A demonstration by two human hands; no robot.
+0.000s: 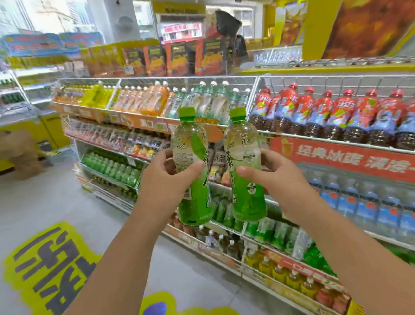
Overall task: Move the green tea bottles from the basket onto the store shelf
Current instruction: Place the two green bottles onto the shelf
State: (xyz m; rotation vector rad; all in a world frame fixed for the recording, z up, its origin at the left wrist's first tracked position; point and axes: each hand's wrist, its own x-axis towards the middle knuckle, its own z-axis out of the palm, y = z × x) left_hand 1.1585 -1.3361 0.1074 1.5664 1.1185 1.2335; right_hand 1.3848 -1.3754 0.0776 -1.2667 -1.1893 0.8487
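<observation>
Before the shelving, at chest height: two clear plastic green tea bottles with green caps and green labels are held side by side in the air, just apart from each other.
Left bottle [193,168]: carried upright, long axis near vertical, cap pointed up and base down; a slight lean of the top toward the left is seen.
Right bottle [244,165]: likewise held upright, cap up, long axis near vertical, its printed label turned toward the camera.
Left hand [165,183]: wrapped round the middle of the left bottle, thumb laid across the front, fingers curled behind.
Right hand [275,174]: wrapped round the middle of the right bottle, thumb pressed on the label, fingers curled round the far side.
Store shelf [299,134]: a white wire-and-metal rack of several tiers is seen behind the bottles, stocked with drinks; neither held bottle is touching it.
Upper tier: red-capped dark tea bottles [336,118] are stacked lying back at a tilt on the right.
Lower tiers: green-labelled bottles [117,167] are ranged at left.
Floor [30,205]: grey, marked with a yellow and black sticker [50,269].
</observation>
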